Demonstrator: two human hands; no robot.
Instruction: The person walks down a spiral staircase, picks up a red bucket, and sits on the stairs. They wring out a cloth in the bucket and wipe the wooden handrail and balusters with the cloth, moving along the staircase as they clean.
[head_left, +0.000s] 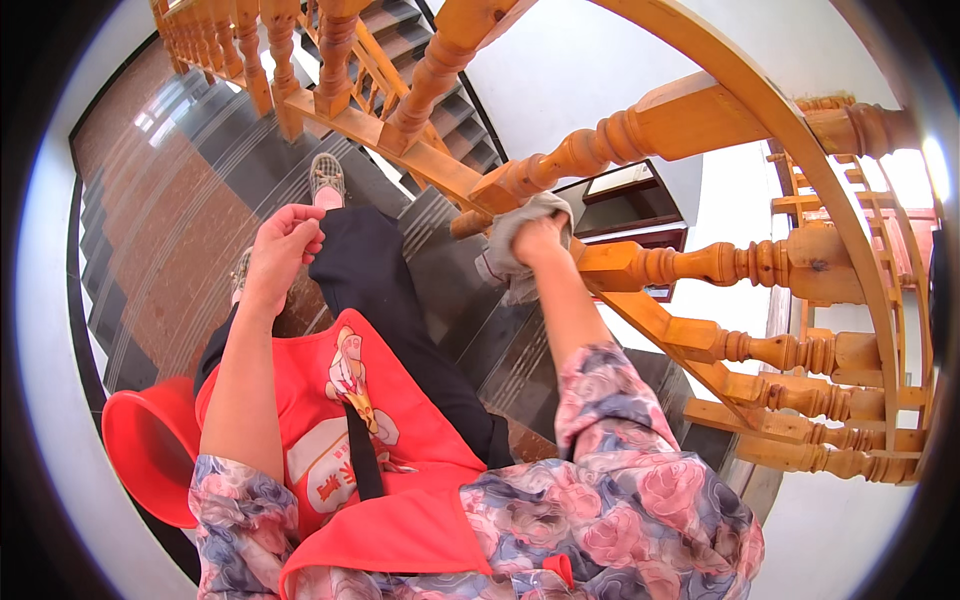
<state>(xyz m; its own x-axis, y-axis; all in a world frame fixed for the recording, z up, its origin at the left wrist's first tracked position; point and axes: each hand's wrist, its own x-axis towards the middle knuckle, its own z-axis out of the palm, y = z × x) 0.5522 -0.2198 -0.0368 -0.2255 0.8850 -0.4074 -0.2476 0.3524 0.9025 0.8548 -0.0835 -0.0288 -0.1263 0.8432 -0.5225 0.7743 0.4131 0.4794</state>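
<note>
My right hand (538, 234) grips a crumpled grey cloth (510, 259) and presses it against the lower rail of the wooden banister, between the bases of two turned balusters. One of these balusters (600, 142) rises just beyond the hand; another baluster (697, 264) stands on its near side. Part of the rail is hidden behind the cloth and fingers. Over my dark trousers, my left hand (285, 244) hangs in the air with its fingers curled in and the thumb against them. No object shows in it.
A red plastic bucket (150, 450) is at my left, beside the white wall. Black and reddish stone steps (450, 300) lie under me, by a reddish landing (150, 187). The curved handrail (817, 165) sweeps along my right. Another flight (397, 45) runs beyond the balusters.
</note>
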